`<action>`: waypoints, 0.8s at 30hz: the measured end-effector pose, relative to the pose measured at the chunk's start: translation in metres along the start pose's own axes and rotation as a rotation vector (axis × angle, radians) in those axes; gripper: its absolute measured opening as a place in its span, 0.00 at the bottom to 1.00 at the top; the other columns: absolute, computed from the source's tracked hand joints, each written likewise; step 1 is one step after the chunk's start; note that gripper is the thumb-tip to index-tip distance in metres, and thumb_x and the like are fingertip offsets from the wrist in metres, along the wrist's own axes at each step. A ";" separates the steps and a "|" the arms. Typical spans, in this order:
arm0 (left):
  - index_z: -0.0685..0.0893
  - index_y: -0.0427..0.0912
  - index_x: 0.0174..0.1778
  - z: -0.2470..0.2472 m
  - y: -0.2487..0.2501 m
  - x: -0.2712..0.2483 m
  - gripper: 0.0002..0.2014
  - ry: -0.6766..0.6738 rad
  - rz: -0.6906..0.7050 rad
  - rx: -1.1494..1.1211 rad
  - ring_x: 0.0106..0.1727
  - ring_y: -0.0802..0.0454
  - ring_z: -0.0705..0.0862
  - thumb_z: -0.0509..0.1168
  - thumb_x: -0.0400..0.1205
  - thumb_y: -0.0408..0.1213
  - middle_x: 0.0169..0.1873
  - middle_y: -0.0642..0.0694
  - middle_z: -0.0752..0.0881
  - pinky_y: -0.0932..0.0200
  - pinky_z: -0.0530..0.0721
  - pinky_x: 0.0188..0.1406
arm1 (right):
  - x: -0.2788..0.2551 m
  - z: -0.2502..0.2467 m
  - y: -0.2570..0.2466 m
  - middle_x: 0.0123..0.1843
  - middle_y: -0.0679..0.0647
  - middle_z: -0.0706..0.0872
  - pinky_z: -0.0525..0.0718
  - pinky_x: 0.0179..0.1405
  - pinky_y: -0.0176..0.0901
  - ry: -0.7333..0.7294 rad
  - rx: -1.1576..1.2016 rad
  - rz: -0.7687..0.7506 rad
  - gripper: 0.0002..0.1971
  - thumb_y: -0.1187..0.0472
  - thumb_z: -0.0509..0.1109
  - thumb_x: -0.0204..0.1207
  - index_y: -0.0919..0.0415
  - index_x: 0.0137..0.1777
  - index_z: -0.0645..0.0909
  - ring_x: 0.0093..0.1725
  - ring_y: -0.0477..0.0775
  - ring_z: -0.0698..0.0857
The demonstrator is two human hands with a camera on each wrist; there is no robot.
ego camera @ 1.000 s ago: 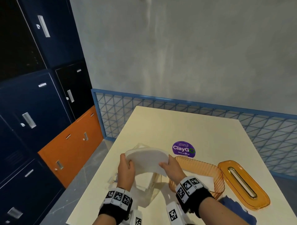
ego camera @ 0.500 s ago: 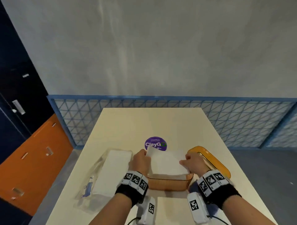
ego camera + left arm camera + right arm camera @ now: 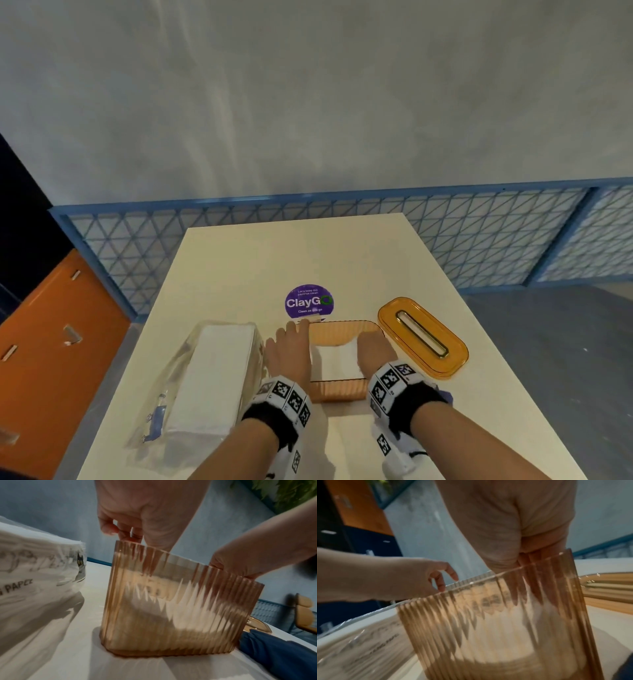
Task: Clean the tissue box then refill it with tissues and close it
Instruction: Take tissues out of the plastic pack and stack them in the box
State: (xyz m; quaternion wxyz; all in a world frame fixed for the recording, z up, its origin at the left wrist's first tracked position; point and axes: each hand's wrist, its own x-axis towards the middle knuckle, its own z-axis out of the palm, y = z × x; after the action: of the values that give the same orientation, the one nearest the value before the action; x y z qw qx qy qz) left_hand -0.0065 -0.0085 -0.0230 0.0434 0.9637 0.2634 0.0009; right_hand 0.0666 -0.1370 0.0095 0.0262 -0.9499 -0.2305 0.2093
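You are now lowering the stack of tissues (image 3: 337,359) into the amber tissue box (image 3: 342,390); 1 s ago you were holding that stack in the air over the plastic tissue pack (image 3: 209,373), and 0.5 s ago it was sitting level with the box rim. Reading: the refill step is nearly seated, not yet released.

Your left hand (image 3: 291,349) is reaching over the box's left wall, fingers extending downward inside along the stack's edge. Your right hand (image 3: 375,354) is doing the same at the right wall. The ribbed plastic is distorting both wrist views, so whether the fingers are pinching the tissues or only pressing them down is not something you can tell from here.

The box is standing upright on the table (image 3: 308,253), just right of the tissue pack. The lid (image 3: 423,337) is lying beside the box on its right, slot up, apart from it. A dark blue cloth (image 3: 281,651) is resting near the box's right base.

Judgement: 1 step is remaining after seating, namely fitting the lid.
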 end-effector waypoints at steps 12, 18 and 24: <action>0.79 0.32 0.66 0.004 0.013 0.014 0.16 -0.460 0.062 -0.085 0.69 0.43 0.80 0.56 0.85 0.33 0.67 0.37 0.81 0.55 0.77 0.66 | 0.017 0.011 -0.006 0.67 0.65 0.82 0.82 0.65 0.53 -0.288 -0.344 -0.109 0.16 0.68 0.59 0.82 0.73 0.66 0.77 0.67 0.64 0.81; 0.79 0.34 0.67 0.001 0.011 0.012 0.17 -0.340 0.017 -0.299 0.69 0.43 0.79 0.55 0.85 0.34 0.67 0.38 0.81 0.54 0.76 0.67 | 0.023 0.005 -0.001 0.70 0.63 0.79 0.79 0.68 0.48 -0.189 -0.216 -0.103 0.17 0.67 0.58 0.82 0.68 0.69 0.76 0.69 0.61 0.80; 0.80 0.41 0.66 -0.023 -0.040 -0.008 0.16 0.310 -0.141 -0.478 0.65 0.43 0.77 0.59 0.82 0.31 0.64 0.42 0.79 0.48 0.79 0.55 | 0.016 -0.014 0.026 0.66 0.60 0.80 0.81 0.60 0.48 0.275 0.109 -0.088 0.18 0.68 0.55 0.82 0.60 0.69 0.75 0.64 0.58 0.80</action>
State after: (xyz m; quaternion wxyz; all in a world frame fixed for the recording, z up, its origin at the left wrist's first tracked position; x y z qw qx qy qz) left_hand -0.0345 0.0233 -0.0031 0.2286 0.8938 0.3253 0.2073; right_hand 0.0962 -0.1525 0.0124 0.1182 -0.9558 -0.2545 0.0879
